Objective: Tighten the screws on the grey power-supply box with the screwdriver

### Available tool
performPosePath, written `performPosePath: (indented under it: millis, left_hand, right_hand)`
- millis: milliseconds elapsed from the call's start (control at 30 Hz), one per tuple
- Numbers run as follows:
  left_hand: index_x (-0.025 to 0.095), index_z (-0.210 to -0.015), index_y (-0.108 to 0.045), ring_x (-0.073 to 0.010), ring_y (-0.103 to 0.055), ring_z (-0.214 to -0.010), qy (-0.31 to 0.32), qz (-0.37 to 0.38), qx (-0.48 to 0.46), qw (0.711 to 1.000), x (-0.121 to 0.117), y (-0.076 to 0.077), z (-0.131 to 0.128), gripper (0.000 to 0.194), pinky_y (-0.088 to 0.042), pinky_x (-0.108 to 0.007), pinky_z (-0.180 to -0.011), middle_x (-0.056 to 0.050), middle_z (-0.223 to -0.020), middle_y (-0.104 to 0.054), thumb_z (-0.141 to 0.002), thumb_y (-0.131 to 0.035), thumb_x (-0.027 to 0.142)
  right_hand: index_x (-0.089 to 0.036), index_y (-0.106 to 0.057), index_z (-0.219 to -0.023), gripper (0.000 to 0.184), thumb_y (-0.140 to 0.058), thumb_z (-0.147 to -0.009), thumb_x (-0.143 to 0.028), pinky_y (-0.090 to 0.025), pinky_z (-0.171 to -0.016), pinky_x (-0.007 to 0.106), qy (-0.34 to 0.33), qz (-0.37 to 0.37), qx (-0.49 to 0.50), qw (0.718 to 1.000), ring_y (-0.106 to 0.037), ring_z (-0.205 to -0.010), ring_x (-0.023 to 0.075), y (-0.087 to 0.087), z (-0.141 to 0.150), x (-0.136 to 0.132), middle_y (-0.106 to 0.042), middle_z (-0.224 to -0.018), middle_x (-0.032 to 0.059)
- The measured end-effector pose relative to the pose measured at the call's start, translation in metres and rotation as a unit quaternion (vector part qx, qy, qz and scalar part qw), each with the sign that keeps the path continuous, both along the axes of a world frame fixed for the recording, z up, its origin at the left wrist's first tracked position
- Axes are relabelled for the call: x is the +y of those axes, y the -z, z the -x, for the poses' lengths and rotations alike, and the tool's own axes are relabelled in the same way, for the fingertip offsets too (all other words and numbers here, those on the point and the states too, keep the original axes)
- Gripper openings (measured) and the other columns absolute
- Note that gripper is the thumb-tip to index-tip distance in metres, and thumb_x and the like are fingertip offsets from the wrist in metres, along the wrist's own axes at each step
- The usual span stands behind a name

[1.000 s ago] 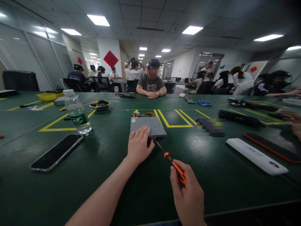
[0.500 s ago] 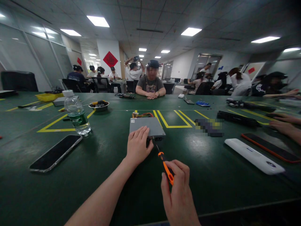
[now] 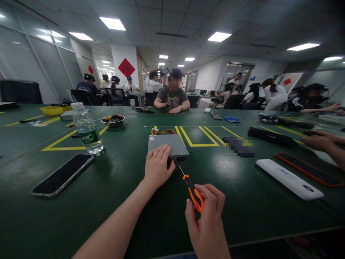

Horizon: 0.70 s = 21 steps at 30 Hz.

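Observation:
A flat grey computer power supply (image 3: pixel 176 146) lies on the green table in front of me, its bundle of coloured wires (image 3: pixel 163 131) at the far side. My left hand (image 3: pixel 158 166) rests across its near left corner, fingers on top and thumb at the near side, gripping it. In my right hand (image 3: pixel 208 216) is a screwdriver (image 3: pixel 193 191) with an orange and black handle, held between thumb and fingers. Its thin shaft slants up to the power supply's near face, close to my left thumb. Whether the tip sits in a screw is too small to tell.
Left of me are a phone (image 3: pixel 63 175), a water bottle (image 3: pixel 87 133) and a metal bowl (image 3: pixel 113 121) holding tools. On the right lie a white device (image 3: pixel 288 178) and a dark orange-edged slab (image 3: pixel 307 169). A co-worker's hand (image 3: pixel 320 141) reaches in there; another person sits opposite.
My right hand and the screwdriver handle have shifted left, then slightly back right. My left hand stays on the power supply. The person opposite has parted their hands.

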State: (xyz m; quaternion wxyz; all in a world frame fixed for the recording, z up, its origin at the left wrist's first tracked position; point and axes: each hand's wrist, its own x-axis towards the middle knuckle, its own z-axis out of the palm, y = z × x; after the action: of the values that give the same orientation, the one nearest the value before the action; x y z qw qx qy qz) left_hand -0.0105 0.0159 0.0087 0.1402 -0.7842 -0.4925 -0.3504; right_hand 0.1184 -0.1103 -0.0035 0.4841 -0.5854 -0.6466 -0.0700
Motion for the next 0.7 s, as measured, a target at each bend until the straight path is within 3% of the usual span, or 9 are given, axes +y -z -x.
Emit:
performPosePath:
  millis: [100,267,467,600,700]
  left_hand:
    - [0.018,-0.12,-0.05,-0.0236,-0.046,-0.119,0.001,-0.005,-0.002,1.0,0.0,0.0,0.0,0.04,-0.034,-0.04,-0.095,-0.009,-0.128,-0.053,-0.082,-0.046,0.029]
    - [0.018,-0.121,-0.05,-0.0234,-0.047,-0.118,-0.002,-0.013,0.001,1.0,0.001,0.0,0.0,0.041,-0.035,-0.039,-0.094,-0.008,-0.128,-0.053,-0.081,-0.047,0.029]
    - [0.017,-0.12,-0.05,-0.0239,-0.048,-0.117,0.001,-0.021,-0.003,1.0,0.003,0.002,0.001,0.041,-0.035,-0.04,-0.093,-0.009,-0.127,-0.054,-0.081,-0.048,0.028]
    - [0.017,-0.119,-0.051,-0.0234,-0.048,-0.117,-0.001,-0.024,0.001,1.0,0.003,0.002,0.001,0.04,-0.035,-0.04,-0.093,-0.009,-0.127,-0.054,-0.081,-0.047,0.028]
    - [0.018,-0.119,-0.051,-0.0233,-0.048,-0.117,0.0,-0.029,0.003,1.0,0.003,0.002,0.0,0.039,-0.035,-0.04,-0.093,-0.008,-0.126,-0.055,-0.081,-0.047,0.028]
  right_hand:
    - [-0.019,-0.044,-0.11,0.022,-0.039,-0.089,-0.026,-0.053,-0.062,0.025,-0.022,-0.018,-0.02,0.999,-0.062,-0.084,0.0155,0.0,0.0,0.0,-0.05,-0.101,0.01]
    - [-0.023,-0.054,-0.1,0.028,-0.03,-0.094,-0.035,-0.048,-0.048,0.02,0.047,0.019,-0.011,0.999,-0.06,-0.059,0.0114,0.006,-0.013,0.007,-0.057,-0.079,0.0016]
    - [-0.019,-0.052,-0.106,0.038,-0.025,-0.093,-0.042,-0.052,-0.049,0.022,0.042,-0.03,-0.019,0.998,-0.064,-0.073,0.0144,0.017,0.006,0.006,-0.053,-0.102,0.0111]
    - [-0.02,-0.052,-0.105,0.032,-0.026,-0.094,-0.035,-0.052,-0.048,0.021,0.053,-0.049,-0.066,0.995,-0.064,-0.067,0.0136,0.012,0.001,0.009,-0.058,-0.093,0.0082]
    - [-0.021,-0.052,-0.104,0.028,-0.029,-0.094,-0.033,-0.049,-0.043,0.018,0.063,0.008,-0.063,0.996,-0.062,-0.055,0.0107,0.006,-0.013,0.009,-0.06,-0.083,0.0039]
